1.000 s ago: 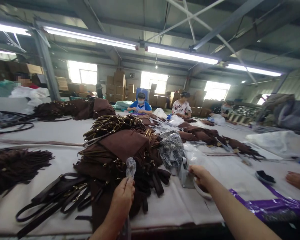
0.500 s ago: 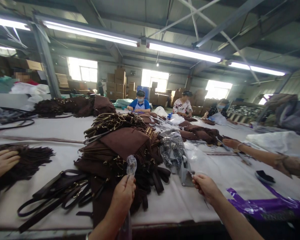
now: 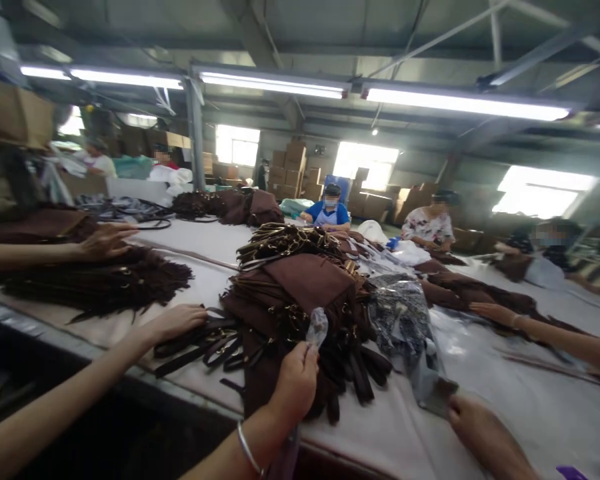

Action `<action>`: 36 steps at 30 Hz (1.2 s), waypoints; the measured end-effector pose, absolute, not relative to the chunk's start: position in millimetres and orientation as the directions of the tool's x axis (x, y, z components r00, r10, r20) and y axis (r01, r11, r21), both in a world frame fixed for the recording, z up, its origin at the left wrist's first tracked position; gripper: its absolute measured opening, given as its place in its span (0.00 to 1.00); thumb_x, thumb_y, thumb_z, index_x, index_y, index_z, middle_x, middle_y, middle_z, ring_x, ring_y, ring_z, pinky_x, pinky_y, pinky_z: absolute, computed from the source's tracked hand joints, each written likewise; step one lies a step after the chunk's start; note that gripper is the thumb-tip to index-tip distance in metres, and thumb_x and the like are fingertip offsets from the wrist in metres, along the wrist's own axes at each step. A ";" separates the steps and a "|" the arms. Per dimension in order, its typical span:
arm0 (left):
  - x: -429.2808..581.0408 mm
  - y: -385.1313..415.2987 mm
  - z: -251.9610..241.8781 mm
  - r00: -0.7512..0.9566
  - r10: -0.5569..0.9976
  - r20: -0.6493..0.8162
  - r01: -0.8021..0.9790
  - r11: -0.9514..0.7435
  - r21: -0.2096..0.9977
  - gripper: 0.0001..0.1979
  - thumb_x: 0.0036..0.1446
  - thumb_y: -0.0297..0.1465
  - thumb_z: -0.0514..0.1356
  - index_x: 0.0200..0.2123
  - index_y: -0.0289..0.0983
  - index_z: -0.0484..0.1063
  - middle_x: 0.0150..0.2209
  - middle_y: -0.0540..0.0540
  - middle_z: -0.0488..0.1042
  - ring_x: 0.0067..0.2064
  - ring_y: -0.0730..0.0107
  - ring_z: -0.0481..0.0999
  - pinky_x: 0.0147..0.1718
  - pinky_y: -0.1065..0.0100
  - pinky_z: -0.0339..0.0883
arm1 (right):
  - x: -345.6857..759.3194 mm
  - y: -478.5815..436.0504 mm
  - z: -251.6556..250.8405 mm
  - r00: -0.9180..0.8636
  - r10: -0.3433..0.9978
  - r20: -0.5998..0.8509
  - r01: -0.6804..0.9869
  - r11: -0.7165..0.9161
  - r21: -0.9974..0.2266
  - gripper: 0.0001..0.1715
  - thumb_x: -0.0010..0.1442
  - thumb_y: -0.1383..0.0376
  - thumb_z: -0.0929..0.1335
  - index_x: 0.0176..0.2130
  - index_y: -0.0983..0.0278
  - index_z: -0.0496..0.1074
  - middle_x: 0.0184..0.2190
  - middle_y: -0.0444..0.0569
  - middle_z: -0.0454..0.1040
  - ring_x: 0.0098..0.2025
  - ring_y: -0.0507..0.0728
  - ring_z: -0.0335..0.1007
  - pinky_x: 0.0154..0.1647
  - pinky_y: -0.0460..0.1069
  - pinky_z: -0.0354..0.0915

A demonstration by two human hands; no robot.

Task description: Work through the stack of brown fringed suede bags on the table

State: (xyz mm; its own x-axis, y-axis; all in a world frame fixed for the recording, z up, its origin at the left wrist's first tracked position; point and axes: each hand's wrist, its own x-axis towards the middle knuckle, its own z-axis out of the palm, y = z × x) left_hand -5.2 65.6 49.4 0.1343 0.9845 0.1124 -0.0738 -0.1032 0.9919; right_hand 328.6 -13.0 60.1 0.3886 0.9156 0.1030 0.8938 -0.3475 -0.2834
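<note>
My left hand, with a silver bangle at the wrist, is closed around a crinkled clear plastic wrapping that sticks up above the thumb. Part of a greyish-purple strip hangs below this hand. Behind it rises a pile of dark brown fringed bags with gold-coloured clasps. My right hand is blurred, its fingers curled together near the lower edge of a clear plastic bag; what they grip cannot be made out. Black-and-white patterned material in plastic lies just beyond. Dark straps spread left of the pile.
At the left, another person's hands reach over the straps and a second stack of fringed bags. A co-worker's arm extends from the right. Several people sit across the white-covered table. A purple item is at the lower right.
The view has swung left, so things appear further right. At the left, the other person's hand has reached to the straps. My left hand still holds the clear plastic wrapping.
</note>
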 end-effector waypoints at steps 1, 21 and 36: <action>-6.8 64.5 50.4 0.121 0.982 0.145 -0.021 -0.144 0.989 0.18 0.61 0.45 0.51 0.28 0.38 0.63 0.20 0.55 0.59 0.21 0.77 0.57 0.21 0.73 0.51 | 316.5 -14.2 61.7 0.316 0.947 0.057 0.899 -0.280 -0.337 0.14 0.50 0.59 0.65 0.17 0.58 0.71 0.19 0.50 0.75 0.24 0.60 0.72 0.27 0.50 0.62; -22.7 56.7 42.7 0.132 0.833 0.537 0.779 -0.422 0.464 0.10 0.65 0.28 0.46 0.39 0.39 0.67 0.31 0.46 0.74 0.30 0.65 0.74 0.29 0.68 0.63 | 97.3 81.2 122.0 -0.012 0.999 0.036 0.771 0.032 -0.636 0.21 0.52 0.53 0.65 0.16 0.63 0.65 0.13 0.42 0.64 0.19 0.50 0.58 0.21 0.45 0.54; -35.6 55.0 56.4 0.053 0.913 0.405 0.294 -0.402 0.867 0.14 0.63 0.38 0.51 0.33 0.40 0.74 0.33 0.40 0.73 0.36 0.61 0.71 0.38 0.66 0.61 | 108.7 69.2 123.7 -0.072 0.996 -0.049 0.682 0.014 -0.731 0.15 0.51 0.57 0.67 0.24 0.64 0.76 0.19 0.45 0.74 0.23 0.53 0.67 0.25 0.46 0.59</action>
